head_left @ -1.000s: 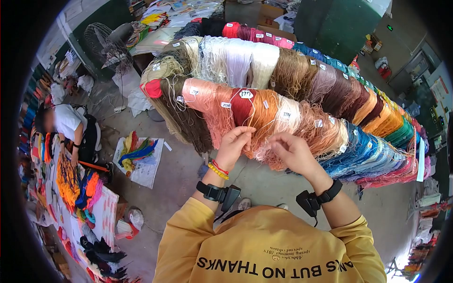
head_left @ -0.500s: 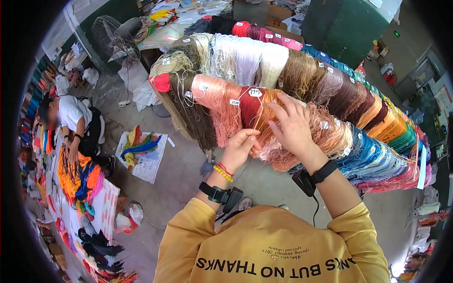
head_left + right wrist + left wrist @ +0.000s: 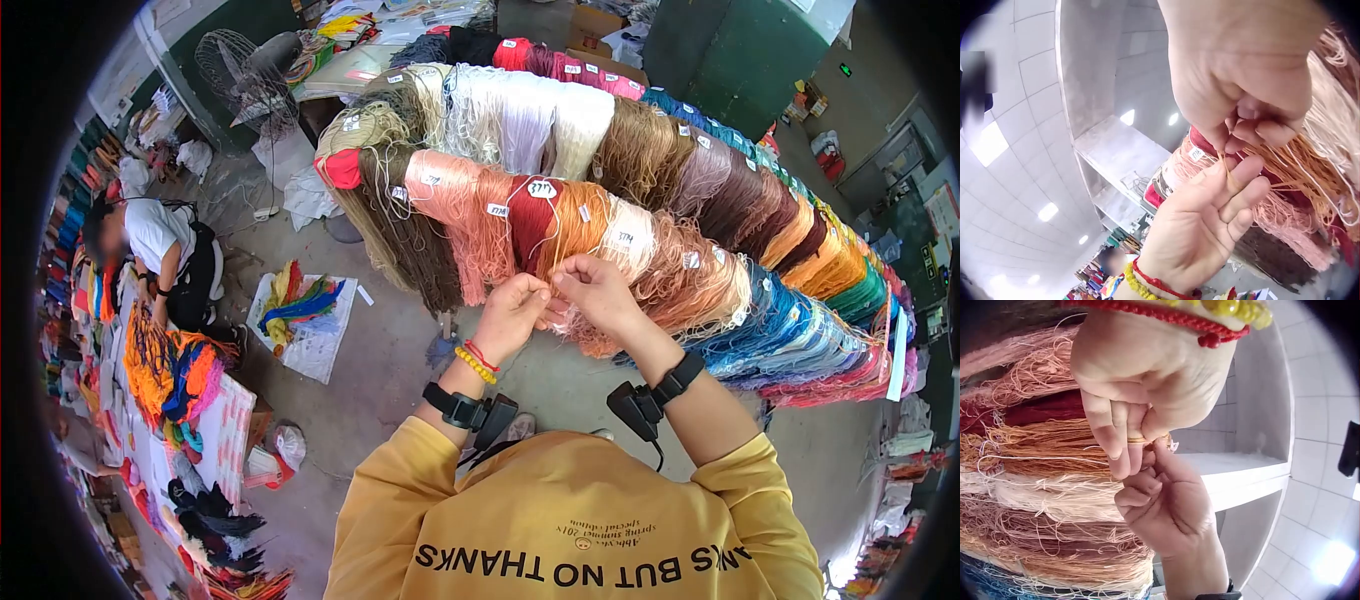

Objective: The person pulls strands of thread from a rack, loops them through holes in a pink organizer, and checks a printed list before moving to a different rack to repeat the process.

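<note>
My left hand (image 3: pixel 512 318) and right hand (image 3: pixel 600 295), fingers curled, pinch orange thread (image 3: pixel 1137 440): likely feather-light, limp, best held between fingertips.

The site is a textile or yarn workshop. Indicators: dense rows of yarn hanks (image 3: pixel 640 150) in many colors, fitted with numbered paper tags (image 3: pixel 541 188); a work table (image 3: pixel 232 420) bearing loose colored fiber bundles (image 3: pixel 175 370), with a seated person (image 3: pixel 155 240) alongside; a pedestal fan (image 3: pixel 240 65); cardboard cartons (image 3: pixel 592 30); and a bare, gray floor (image 3: pixel 330 400).
</note>
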The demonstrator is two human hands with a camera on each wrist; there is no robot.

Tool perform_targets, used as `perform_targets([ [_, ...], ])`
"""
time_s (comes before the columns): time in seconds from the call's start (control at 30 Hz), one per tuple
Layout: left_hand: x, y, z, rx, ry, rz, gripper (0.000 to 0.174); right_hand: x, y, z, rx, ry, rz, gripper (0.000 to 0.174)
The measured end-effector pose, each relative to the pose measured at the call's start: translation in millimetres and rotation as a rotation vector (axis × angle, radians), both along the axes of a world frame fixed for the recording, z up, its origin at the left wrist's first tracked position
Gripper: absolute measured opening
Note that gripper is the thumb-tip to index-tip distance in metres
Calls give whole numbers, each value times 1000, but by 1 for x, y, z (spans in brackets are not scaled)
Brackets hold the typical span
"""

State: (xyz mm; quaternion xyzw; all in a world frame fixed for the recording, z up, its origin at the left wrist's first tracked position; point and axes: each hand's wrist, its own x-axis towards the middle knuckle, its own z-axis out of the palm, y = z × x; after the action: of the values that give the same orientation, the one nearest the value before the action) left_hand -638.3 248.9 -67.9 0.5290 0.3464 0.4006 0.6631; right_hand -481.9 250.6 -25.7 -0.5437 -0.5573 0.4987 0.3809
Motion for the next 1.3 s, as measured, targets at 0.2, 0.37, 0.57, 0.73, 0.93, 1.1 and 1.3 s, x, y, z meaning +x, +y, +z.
perform_targets([
  [0.2,1,-1,-3,-26,-10,5,12,4,0,0,-50,11,-24,11],
  [0.37,3,-2,0,-41,-14,-3,14,2,-1,6,-77,-24,59,9],
  [0.57,1,0,-8,84,28,65,16,7,-14,27,159,-444,-30,15],
  [0.73,-11,-3,-25,160,134,174,16,17,0,45,863,-991,-91,44],
  [0.93,-120,-45,-149,-103,337,474,11,21,7,38,839,-1014,-83,51],
  [1.1,-354,-196,-275,-221,1572,581,33,26,11,35,843,-978,-73,51],
  [1.3,-480,-334,-221,-795,1000,1566,20,26,11,40,844,-816,-107,46],
])
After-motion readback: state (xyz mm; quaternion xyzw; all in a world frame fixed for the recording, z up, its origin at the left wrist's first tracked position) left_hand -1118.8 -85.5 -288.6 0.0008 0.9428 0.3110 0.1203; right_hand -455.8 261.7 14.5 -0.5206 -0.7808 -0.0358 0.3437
